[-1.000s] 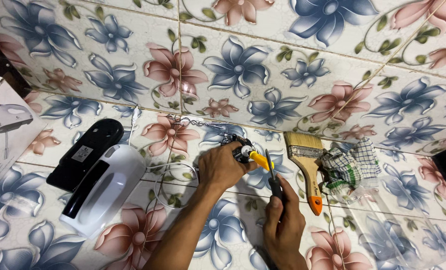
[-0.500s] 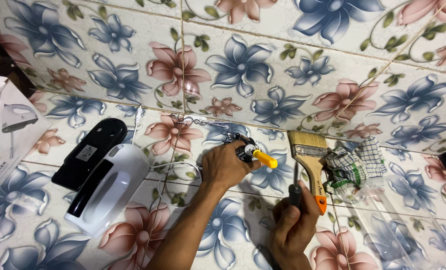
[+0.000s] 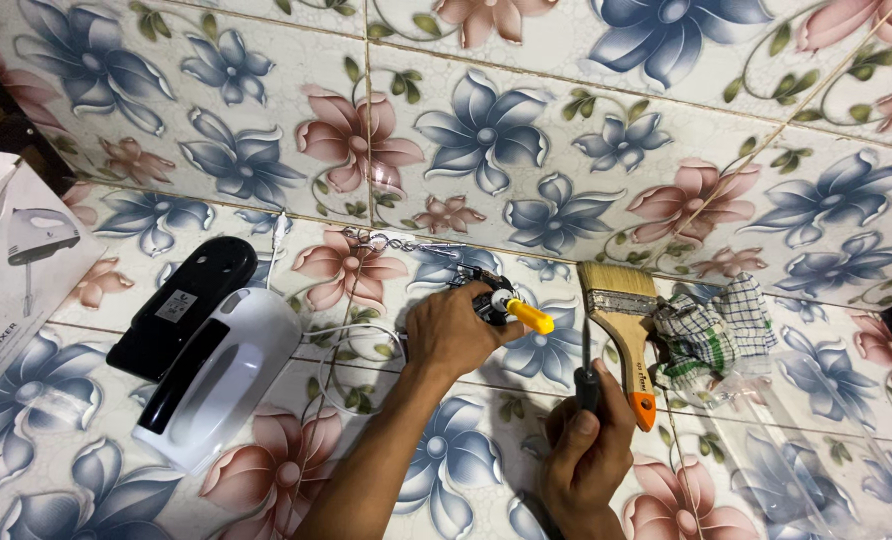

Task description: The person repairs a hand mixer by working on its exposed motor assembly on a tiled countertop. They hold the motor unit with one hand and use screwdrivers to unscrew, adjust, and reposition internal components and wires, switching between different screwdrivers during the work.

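Yellow-tipped motor part gripped in our left hand, fingers wrapped round it; our right hand clenched on screwdriver beside paintbrush.

Bare tiled floor lies open at lower left, while the mixer body blocks the left, and the paintbrush and checked cloth crowd the right.

One head-worn camera looks steeply down at close range; beyond the right hand gripping its screwdriver rises the floral-tiled wall.
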